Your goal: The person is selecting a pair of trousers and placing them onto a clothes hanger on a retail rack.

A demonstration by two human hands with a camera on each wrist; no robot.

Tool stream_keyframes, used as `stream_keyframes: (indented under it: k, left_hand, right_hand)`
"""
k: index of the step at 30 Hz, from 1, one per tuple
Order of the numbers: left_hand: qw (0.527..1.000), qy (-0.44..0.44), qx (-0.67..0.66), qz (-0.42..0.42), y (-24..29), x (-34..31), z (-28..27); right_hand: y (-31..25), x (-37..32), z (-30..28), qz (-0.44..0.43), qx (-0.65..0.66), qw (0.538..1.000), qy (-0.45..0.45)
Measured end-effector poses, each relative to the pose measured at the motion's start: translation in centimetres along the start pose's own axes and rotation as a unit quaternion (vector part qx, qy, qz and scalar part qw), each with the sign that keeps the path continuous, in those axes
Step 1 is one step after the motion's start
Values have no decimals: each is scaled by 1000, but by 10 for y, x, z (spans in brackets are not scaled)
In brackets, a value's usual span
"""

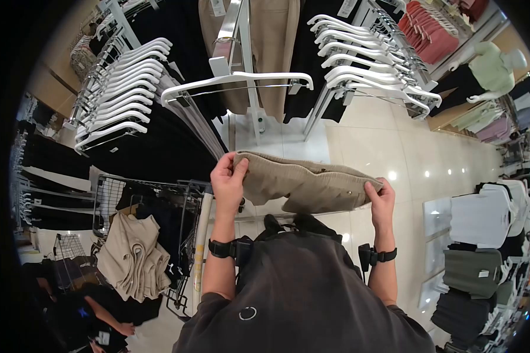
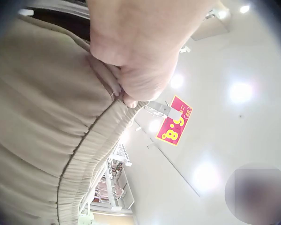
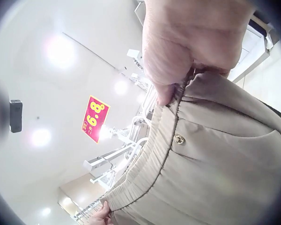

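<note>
Khaki trousers (image 1: 312,185) with an elastic waistband are stretched sideways between the two hands in the head view. The left hand (image 1: 228,176) pinches one end of the waistband, thumb on top; its fingers are partly hidden behind the cloth. At the other end the right hand (image 1: 381,197) pinches the waistband too. Gathers run along the waistband (image 2: 84,154) beside the left hand (image 2: 136,51) in the left wrist view. A small gold button (image 3: 179,139) shows below the right hand (image 3: 192,47) in the right wrist view. A white hanger (image 1: 238,77) hangs on the rack beyond the trousers.
Racks of white hangers stand at left (image 1: 121,97) and right (image 1: 365,56). A wire cart (image 1: 109,197) at the left carries folded khaki trousers (image 1: 132,253). Another person's arm (image 1: 109,317) shows at lower left. Shirts (image 1: 480,217) hang at far right, beyond the tiled floor (image 1: 359,141).
</note>
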State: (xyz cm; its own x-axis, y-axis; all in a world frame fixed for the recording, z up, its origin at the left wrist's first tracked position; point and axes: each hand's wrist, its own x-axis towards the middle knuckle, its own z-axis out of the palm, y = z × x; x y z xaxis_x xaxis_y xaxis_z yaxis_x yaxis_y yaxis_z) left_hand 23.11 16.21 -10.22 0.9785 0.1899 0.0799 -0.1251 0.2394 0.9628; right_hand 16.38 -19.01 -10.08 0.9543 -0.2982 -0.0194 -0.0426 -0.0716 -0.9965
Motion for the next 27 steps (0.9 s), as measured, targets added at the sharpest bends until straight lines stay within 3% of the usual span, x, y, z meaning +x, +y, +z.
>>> stream_keyframes:
  k: [8, 14, 20, 27]
  left_hand:
    - [999, 21, -23, 35, 4, 18, -22]
    - [998, 30, -34, 45, -1, 24, -23]
    - [988, -59, 89, 115, 16, 34, -2]
    - [976, -88, 155, 127, 20, 41, 31]
  right_hand:
    - [-16, 34, 30, -31, 32, 999, -30]
    - [-5, 59, 30, -34, -16, 998, -43]
    - [10, 80, 22, 1, -54, 999, -10]
    - [29, 99, 12, 40, -252, 964, -70]
